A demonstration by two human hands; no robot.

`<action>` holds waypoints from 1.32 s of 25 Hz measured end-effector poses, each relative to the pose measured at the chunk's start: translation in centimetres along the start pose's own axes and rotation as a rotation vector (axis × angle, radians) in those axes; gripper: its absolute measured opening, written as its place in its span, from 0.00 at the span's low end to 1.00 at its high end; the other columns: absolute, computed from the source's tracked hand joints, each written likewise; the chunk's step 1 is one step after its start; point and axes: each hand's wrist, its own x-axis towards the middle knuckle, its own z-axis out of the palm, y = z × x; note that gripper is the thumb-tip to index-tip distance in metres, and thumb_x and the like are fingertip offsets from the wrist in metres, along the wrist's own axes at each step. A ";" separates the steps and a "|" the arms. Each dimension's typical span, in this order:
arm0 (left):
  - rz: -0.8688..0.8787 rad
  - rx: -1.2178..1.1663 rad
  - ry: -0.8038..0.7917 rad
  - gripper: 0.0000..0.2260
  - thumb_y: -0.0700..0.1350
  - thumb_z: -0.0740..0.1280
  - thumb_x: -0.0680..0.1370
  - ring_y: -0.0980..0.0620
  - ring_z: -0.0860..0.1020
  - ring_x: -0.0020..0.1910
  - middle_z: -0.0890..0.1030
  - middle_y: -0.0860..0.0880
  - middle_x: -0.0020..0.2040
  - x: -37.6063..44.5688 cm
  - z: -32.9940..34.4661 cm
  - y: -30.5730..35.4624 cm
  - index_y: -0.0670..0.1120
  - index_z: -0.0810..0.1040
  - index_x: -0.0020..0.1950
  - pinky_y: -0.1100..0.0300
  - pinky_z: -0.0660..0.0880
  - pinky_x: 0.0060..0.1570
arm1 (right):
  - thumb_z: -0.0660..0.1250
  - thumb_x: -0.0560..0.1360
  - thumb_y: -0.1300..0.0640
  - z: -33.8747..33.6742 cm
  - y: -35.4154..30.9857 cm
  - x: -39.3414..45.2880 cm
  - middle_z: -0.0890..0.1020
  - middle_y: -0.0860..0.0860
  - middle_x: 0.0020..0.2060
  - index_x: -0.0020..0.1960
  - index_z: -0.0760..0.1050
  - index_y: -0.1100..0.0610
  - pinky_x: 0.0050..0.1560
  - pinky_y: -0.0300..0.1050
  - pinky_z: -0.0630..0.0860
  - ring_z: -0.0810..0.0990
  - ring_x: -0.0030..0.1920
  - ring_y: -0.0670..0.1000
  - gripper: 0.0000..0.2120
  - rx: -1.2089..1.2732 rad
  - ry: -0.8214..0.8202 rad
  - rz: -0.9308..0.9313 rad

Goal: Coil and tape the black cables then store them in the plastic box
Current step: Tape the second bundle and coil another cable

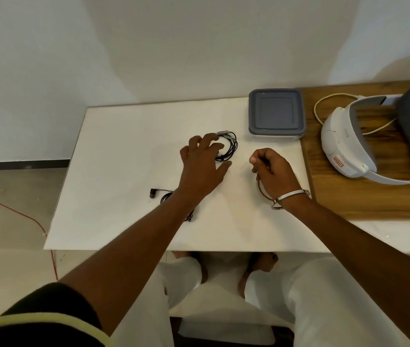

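Left hand (202, 162) spread flat, fingertips on the coiled black cable (227, 146) mid-bench, nothing gripped. Right hand (272, 171) curled over the tape roll (264, 191); can't tell if it holds a tape end. Second cable (163, 196) loose under left forearm. Plastic box (276, 115) lidded. Risk: coil springs open if fingers lift before taping

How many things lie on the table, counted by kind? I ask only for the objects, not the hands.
Black cables: 2, one coiled under the left hand's fingers, one partly under the left forearm
Plastic box with grey lid: 1
Tape roll, partly hidden under the right hand: 1
White headset: 1
Total: 5
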 end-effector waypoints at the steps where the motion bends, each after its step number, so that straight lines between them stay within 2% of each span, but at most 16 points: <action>1: 0.015 0.075 -0.039 0.18 0.56 0.67 0.75 0.47 0.65 0.67 0.71 0.52 0.68 0.5 0.3 0.3 0.49 0.78 0.61 0.50 0.60 0.61 | 0.61 0.78 0.55 -0.1 0.2 0.1 0.78 0.50 0.42 0.51 0.74 0.56 0.42 0.39 0.76 0.77 0.40 0.46 0.05 -0.004 -0.001 0.001; 5: 0.009 0.214 -0.141 0.17 0.55 0.65 0.77 0.48 0.65 0.67 0.72 0.51 0.65 1.8 1.3 0.8 0.46 0.77 0.60 0.47 0.58 0.63 | 0.61 0.78 0.55 -0.3 0.3 0.2 0.78 0.50 0.42 0.51 0.74 0.56 0.43 0.37 0.75 0.77 0.39 0.45 0.05 -0.005 -0.002 -0.007; 7: 0.026 0.227 -0.123 0.12 0.50 0.64 0.78 0.47 0.66 0.65 0.74 0.49 0.61 2.3 1.6 0.5 0.45 0.77 0.57 0.47 0.58 0.63 | 0.61 0.78 0.55 -0.4 0.3 0.4 0.78 0.50 0.42 0.52 0.74 0.56 0.43 0.35 0.75 0.77 0.39 0.45 0.06 -0.009 0.001 -0.012; 10: 0.050 0.325 -0.178 0.09 0.43 0.63 0.78 0.46 0.68 0.63 0.74 0.47 0.59 2.6 1.9 0.3 0.43 0.78 0.55 0.46 0.60 0.62 | 0.61 0.78 0.56 -0.3 0.3 0.5 0.78 0.49 0.41 0.51 0.74 0.56 0.43 0.36 0.75 0.77 0.39 0.45 0.05 0.013 0.000 -0.004; 13: 0.150 0.540 -0.208 0.07 0.41 0.68 0.70 0.47 0.76 0.53 0.78 0.47 0.51 2.0 2.1 0.0 0.44 0.79 0.47 0.49 0.71 0.52 | 0.61 0.78 0.56 -0.2 0.2 0.3 0.77 0.48 0.40 0.51 0.73 0.55 0.42 0.37 0.75 0.77 0.39 0.45 0.04 0.039 -0.002 0.005; 15: 0.253 0.615 -0.207 0.08 0.37 0.65 0.66 0.48 0.78 0.44 0.78 0.48 0.44 1.6 1.8 -0.4 0.45 0.77 0.43 0.54 0.73 0.44 | 0.61 0.78 0.56 -0.1 0.2 0.3 0.77 0.48 0.40 0.51 0.74 0.56 0.42 0.37 0.75 0.77 0.39 0.45 0.05 0.044 -0.004 0.007; 18: 0.340 0.512 -0.147 0.14 0.30 0.62 0.63 0.45 0.76 0.38 0.77 0.48 0.39 1.3 1.0 -1.1 0.43 0.74 0.44 0.54 0.69 0.40 | 0.61 0.78 0.56 -0.2 0.2 0.5 0.77 0.48 0.40 0.51 0.74 0.56 0.41 0.36 0.75 0.77 0.39 0.45 0.05 0.053 0.005 0.019; 20: 0.333 0.379 -0.170 0.15 0.28 0.59 0.67 0.43 0.75 0.41 0.77 0.46 0.41 1.5 0.7 -1.4 0.41 0.73 0.50 0.52 0.66 0.43 | 0.61 0.79 0.57 -0.2 0.1 0.6 0.77 0.48 0.39 0.52 0.74 0.57 0.41 0.36 0.75 0.77 0.38 0.45 0.06 0.066 0.004 0.025; 22: 0.237 0.148 -0.285 0.13 0.31 0.54 0.74 0.44 0.72 0.47 0.75 0.46 0.45 1.8 0.2 -1.3 0.41 0.70 0.56 0.50 0.63 0.50 | 0.61 0.78 0.57 -0.3 -0.1 0.6 0.77 0.49 0.39 0.52 0.74 0.58 0.39 0.36 0.75 0.76 0.38 0.45 0.06 0.083 -0.002 0.031; 24: 0.107 -0.072 -0.348 0.10 0.36 0.53 0.80 0.46 0.70 0.46 0.74 0.47 0.44 1.9 -0.5 -1.2 0.41 0.70 0.58 0.52 0.61 0.53 | 0.61 0.79 0.56 -0.5 -0.5 0.6 0.77 0.49 0.39 0.52 0.74 0.57 0.37 0.32 0.75 0.76 0.37 0.45 0.06 0.080 -0.015 0.033; 27: 0.087 -0.253 -0.329 0.11 0.39 0.54 0.82 0.53 0.68 0.35 0.74 0.55 0.39 1.9 -1.6 -1.2 0.39 0.74 0.58 0.58 0.64 0.42 | 0.60 0.79 0.54 -0.7 -1.2 0.7 0.76 0.46 0.39 0.52 0.73 0.55 0.31 0.25 0.72 0.75 0.37 0.44 0.06 0.064 -0.047 0.028; 28: 0.090 -0.287 -0.347 0.11 0.39 0.54 0.83 0.53 0.69 0.34 0.74 0.56 0.39 1.9 -2.0 -1.3 0.39 0.74 0.58 0.61 0.65 0.38 | 0.61 0.79 0.54 -0.7 -1.5 0.8 0.76 0.47 0.39 0.51 0.73 0.55 0.32 0.25 0.72 0.75 0.37 0.44 0.06 0.066 -0.058 0.020; 31: 0.087 -0.272 -0.424 0.11 0.42 0.52 0.83 0.48 0.72 0.41 0.78 0.48 0.46 1.9 -2.8 -1.5 0.40 0.73 0.56 0.58 0.67 0.43 | 0.62 0.78 0.54 -0.7 -2.5 0.9 0.76 0.50 0.46 0.50 0.73 0.54 0.43 0.32 0.74 0.75 0.43 0.45 0.04 0.010 -0.090 -0.053; 33: 0.092 -0.277 -0.460 0.11 0.42 0.52 0.83 0.48 0.71 0.39 0.78 0.44 0.45 1.7 -3.5 -1.3 0.42 0.73 0.55 0.58 0.67 0.41 | 0.62 0.78 0.55 -0.8 -3.3 1.0 0.75 0.50 0.48 0.49 0.73 0.54 0.48 0.30 0.71 0.74 0.45 0.43 0.03 -0.016 -0.139 -0.111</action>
